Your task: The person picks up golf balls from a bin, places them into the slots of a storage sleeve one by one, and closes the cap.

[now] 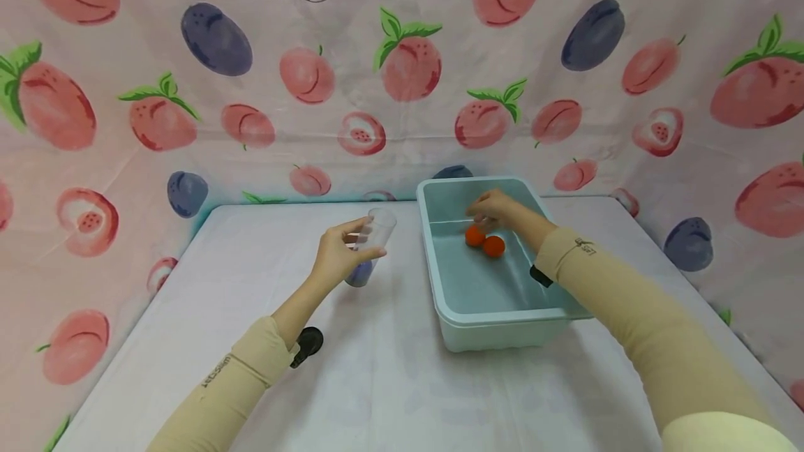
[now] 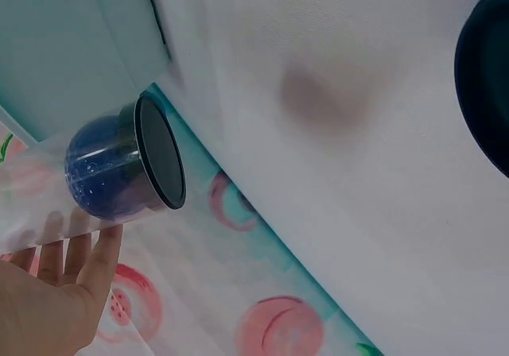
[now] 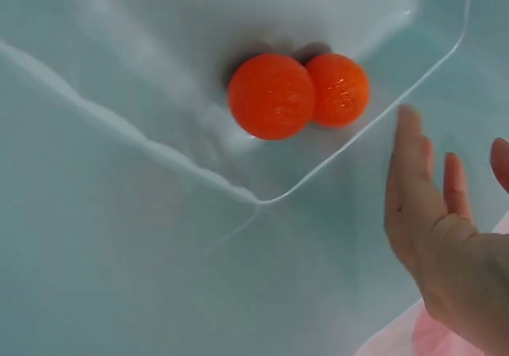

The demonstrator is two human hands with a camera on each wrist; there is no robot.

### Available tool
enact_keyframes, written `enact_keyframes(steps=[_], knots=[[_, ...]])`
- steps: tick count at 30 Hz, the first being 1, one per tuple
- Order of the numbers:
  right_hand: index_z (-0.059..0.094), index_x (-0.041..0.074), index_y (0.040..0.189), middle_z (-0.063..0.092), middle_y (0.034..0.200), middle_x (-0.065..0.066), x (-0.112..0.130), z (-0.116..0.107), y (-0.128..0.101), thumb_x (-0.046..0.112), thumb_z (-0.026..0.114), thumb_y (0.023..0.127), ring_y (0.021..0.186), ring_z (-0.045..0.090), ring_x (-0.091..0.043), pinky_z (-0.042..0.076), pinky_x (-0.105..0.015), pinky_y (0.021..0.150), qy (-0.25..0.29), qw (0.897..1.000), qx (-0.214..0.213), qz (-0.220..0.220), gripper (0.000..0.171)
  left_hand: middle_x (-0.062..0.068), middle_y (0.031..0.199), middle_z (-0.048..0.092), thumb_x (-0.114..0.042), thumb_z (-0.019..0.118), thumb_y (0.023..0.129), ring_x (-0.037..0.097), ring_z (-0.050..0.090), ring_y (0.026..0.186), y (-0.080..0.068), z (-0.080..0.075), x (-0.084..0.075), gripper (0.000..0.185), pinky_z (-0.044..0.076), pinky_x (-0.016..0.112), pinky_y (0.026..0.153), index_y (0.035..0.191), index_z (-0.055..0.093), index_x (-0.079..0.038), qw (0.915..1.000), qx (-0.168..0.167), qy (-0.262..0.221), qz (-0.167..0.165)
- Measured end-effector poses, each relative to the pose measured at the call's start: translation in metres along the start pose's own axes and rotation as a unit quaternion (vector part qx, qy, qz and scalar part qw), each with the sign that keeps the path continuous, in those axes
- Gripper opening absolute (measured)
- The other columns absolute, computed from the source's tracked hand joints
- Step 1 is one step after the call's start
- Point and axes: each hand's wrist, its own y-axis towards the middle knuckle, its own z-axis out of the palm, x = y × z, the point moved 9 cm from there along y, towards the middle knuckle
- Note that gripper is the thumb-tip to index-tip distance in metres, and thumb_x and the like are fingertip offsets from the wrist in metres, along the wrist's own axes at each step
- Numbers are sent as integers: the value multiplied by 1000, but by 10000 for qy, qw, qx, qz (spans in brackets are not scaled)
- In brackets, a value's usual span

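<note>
Here, on the white table (image 1: 389,382), the largest thing is the pale green tub (image 1: 496,319), which stands right of centre toward the far edge; it looks like stiff moulded plastic, light enough to drag by its rolled rim. Its smooth floor seems glossy and probably slippery. Left of it, well apart from the tub wall, the left hand (image 1: 336,257) is wrapped round a clear plastic cup (image 1: 372,246), fingers on the far side and thumb on the near side, holding it tilted above the table. The cup looks thin and would likely dent under a hard squeeze, so mid-wall is the sensible place to hold. Something dark blue sits at its bottom (image 2: 107,169); whether that is a ball or a fitted base I cannot tell.

The right hand (image 1: 496,209) hovers inside the tub with fingers apart and relaxed, holding nothing, just above two orange balls (image 3: 296,94) that touch each other on the tub floor. They look light, smooth and prone to roll; whether they are hard or soft is unclear.
</note>
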Motion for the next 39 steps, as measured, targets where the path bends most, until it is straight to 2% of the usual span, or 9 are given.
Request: enact_keyframes(steps=[4,8,10,13,17,21,26,31,39], knots=[[56,-6,119,55,87,-15,-25,-16,46,18,69,84,64,53,-21,56,-36,67,-299,9993,-50,-221,44,13,124,63,-17,82,73,32,58,114,0,-1,0,63,50,50,91,131,57,-16,10000,-36,-19,16],[59,-6,111,58,87,-20,-67,-38,111,23,73,81,72,59,-30,56,-39,64,-836,9956,-299,-296,44,13,125,62,-17,82,73,33,58,115,-1,-2,-1,63,50,51,91,131,57,-16,10000,-22,-22,37],[60,-6,111,59,92,-22,-80,-44,123,23,74,79,78,60,-33,57,-41,65,-1101,9924,-506,-214,46,13,126,62,-18,81,73,34,58,115,0,-2,0,64,50,51,91,132,57,-16,10000,0,3,33],[59,-8,111,58,92,-21,-72,-40,91,18,71,81,79,61,-32,57,-39,69,-1374,9877,-748,6,42,13,126,61,-19,81,74,35,57,116,0,-1,1,63,49,52,91,132,56,-16,10000,33,26,42],[56,-4,80,50,70,-9,-49,-29,36,15,64,87,62,54,-21,54,-33,62,-1715,9812,-861,207,22,14,126,62,-19,81,74,35,57,116,-1,-2,3,63,50,52,91,132,56,-16,10000,52,-1,49],[36,11,61,39,61,-2,-39,-22,15,14,58,91,52,41,-13,46,-24,52,-1936,9779,-785,82,37,15,126,61,-19,81,74,34,57,115,-1,-2,6,63,50,51,91,132,56,-16,10000,44,-20,9],[52,-3,84,47,81,-10,-39,-16,13,9,59,87,71,52,-21,55,-31,67,-2170,9734,-729,106,14,16,126,61,-19,80,74,35,57,115,-2,-1,7,63,50,51,91,132,56,-15,10000,64,-66,-29],[49,-14,117,50,107,-22,-48,-9,19,1,61,83,101,55,-34,54,-41,86,-2083,9757,-612,289,40,14,124,62,-19,81,74,32,59,113,-2,0,9,63,51,50,90,132,57,-15,9999,103,-80,-8],[44,-15,125,49,121,-29,-52,-4,24,3,67,81,100,52,-32,54,-39,87,-2434,9679,-584,234,53,15,123,63,-19,81,73,32,59,111,-2,-3,12,63,52,49,88,131,57,-13,10000,35,-10,22]])
